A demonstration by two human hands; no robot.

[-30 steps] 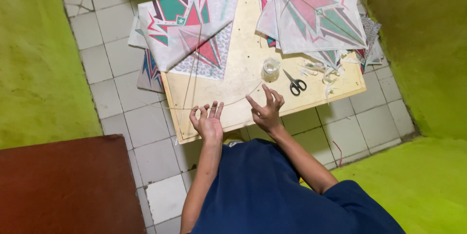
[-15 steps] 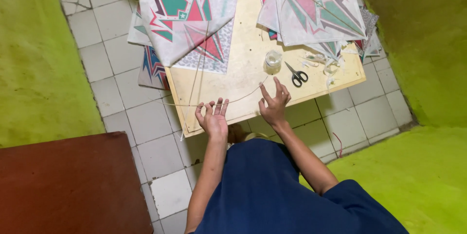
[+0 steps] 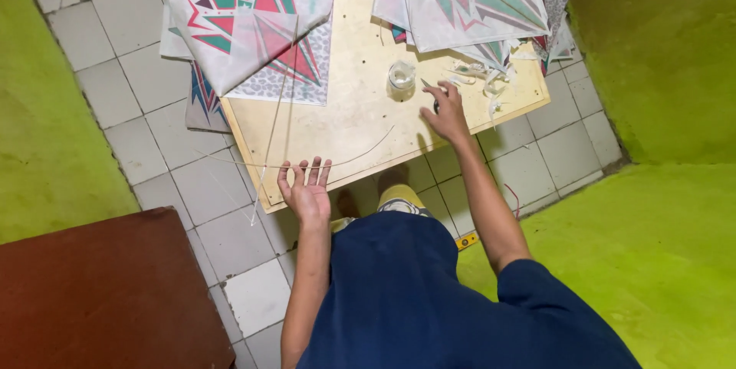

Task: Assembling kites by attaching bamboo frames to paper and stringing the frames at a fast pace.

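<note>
My left hand (image 3: 305, 185) lies flat with its fingers spread at the near edge of a pale wooden board (image 3: 360, 112). Its fingertips touch a thin curved stick (image 3: 360, 153) that arcs across the board. A straight thin stick (image 3: 276, 116) crosses that arc and runs up onto a printed kite sheet (image 3: 245, 24). My right hand (image 3: 446, 112) reaches to the right part of the board, its fingers curled over a pair of scissors (image 3: 425, 85), of which only the blade tip shows. A small clear jar (image 3: 401, 78) stands just left of that hand.
More patterned kite sheets (image 3: 468, 1) are piled at the board's far right, with white paper scraps (image 3: 491, 82) beside the scissors. Grey floor tiles (image 3: 153, 162) surround the board. A dark red-brown surface (image 3: 100, 292) lies lower left, and green surfaces (image 3: 659, 208) flank both sides.
My right hand left the curved stick and moved right and away onto the scissors. My left hand stayed at the board's near edge. The view shifted.
</note>
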